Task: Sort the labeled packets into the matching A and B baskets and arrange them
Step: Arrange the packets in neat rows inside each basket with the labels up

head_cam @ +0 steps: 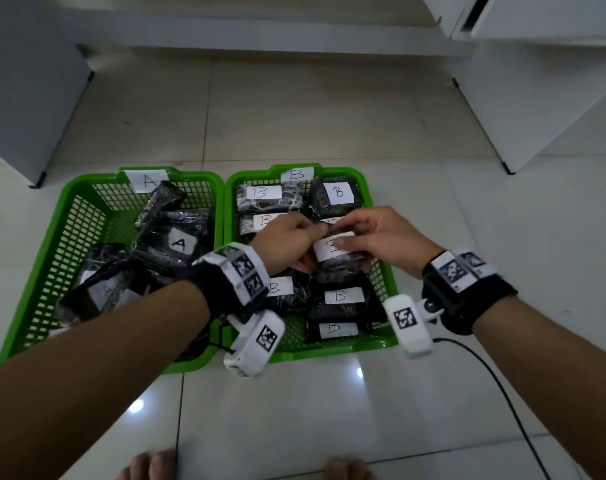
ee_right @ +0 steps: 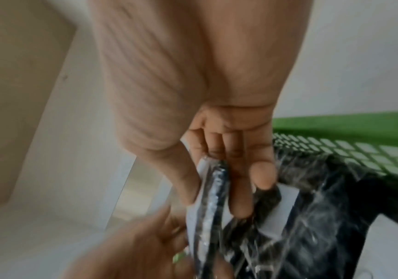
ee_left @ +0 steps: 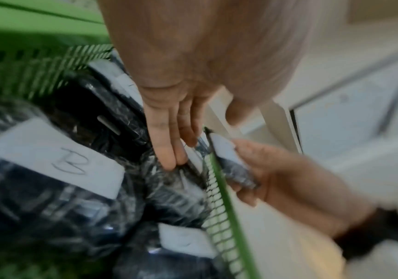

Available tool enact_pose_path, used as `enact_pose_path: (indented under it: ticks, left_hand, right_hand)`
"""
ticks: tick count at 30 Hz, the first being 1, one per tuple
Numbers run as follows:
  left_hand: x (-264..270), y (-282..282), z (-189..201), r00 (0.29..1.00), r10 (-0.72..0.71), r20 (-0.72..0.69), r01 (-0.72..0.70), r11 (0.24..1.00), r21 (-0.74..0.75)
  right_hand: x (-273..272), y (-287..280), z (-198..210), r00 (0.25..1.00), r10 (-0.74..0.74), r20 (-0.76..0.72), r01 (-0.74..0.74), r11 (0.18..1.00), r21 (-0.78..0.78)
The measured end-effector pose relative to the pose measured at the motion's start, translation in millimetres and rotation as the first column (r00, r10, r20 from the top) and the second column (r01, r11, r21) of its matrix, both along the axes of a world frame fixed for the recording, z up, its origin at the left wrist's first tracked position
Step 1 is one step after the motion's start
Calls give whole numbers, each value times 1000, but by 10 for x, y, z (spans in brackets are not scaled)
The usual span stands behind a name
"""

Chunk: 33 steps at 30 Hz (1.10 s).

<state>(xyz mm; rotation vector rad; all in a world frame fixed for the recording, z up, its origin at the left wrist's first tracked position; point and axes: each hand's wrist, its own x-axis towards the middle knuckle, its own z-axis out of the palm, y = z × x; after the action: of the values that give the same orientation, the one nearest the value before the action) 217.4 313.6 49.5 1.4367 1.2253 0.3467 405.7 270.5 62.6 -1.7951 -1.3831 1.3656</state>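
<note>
Two green baskets stand side by side on the floor: basket A [head_cam: 83, 216] on the left and basket B [head_cam: 329, 351] on the right. Basket A holds several black packets, one with an A label [head_cam: 179, 243]. Basket B holds several B-labeled packets in rows. Above the middle of basket B my right hand [head_cam: 381, 233] grips a black B packet [head_cam: 336, 261], thumb on its white label and fingers beneath [ee_right: 240, 203]. My left hand [head_cam: 291, 237] meets that packet's left end. Its fingers [ee_left: 169, 156] are straight, and they touch the packets below.
White cabinets stand on the tiled floor at the far left [head_cam: 24, 98] and far right [head_cam: 537, 98]. A black cable [head_cam: 502, 393] trails from my right wrist across the floor. My toes [head_cam: 149, 465] show at the bottom edge.
</note>
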Motion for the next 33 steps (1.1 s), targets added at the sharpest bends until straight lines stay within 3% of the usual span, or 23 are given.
enact_pose_path:
  ticks: [1, 3, 6, 9, 12, 18, 23, 28, 30, 33]
  left_hand:
    - [8, -29, -32, 995, -58, -80, 66, 992, 107]
    - [25, -139, -78, 916, -269, -297, 358, 883, 304]
    - [104, -345, -177, 674, -511, -534, 720, 617, 317]
    - [209, -452, -263, 521, -524, -674, 840, 457, 294]
    - [282, -509, -311, 455, -500, -737, 875, 404, 267]
    - [300, -450, -296, 584, -488, -649, 794, 509, 332]
    - [269, -383, -252, 720, -500, -481, 670, 682, 294]
    - [228, -300, -121, 837, -457, -300, 531, 809, 250]
    - [150, -213, -1, 849, -451, -275, 519, 811, 272]
    - [-55, -43, 157, 825, -457, -333, 560, 743, 366]
  right_hand:
    - [105, -16, 3, 999, -33, -9, 33, 999, -24]
    - [300, -72, -21, 998, -63, 6, 63, 996, -69]
    - [443, -182, -125, 992, -126, -13, 125, 989, -84]
    - [467, -239, -226, 980, -192, -53, 188, 979, -74]
    - [483, -242, -260, 971, -221, -86, 214, 973, -82]
    - [553, -261, -273, 932, -281, -229, 256, 958, -132]
    - [629, -276, -254, 812, -373, -449, 270, 922, -276]
    - [630, -267, -224, 764, -432, -479, 302, 896, -326]
    - [615, -266, -217, 722, -477, -502, 350, 877, -330]
    - [590, -248, -214, 686, -528, -501, 428, 849, -309]
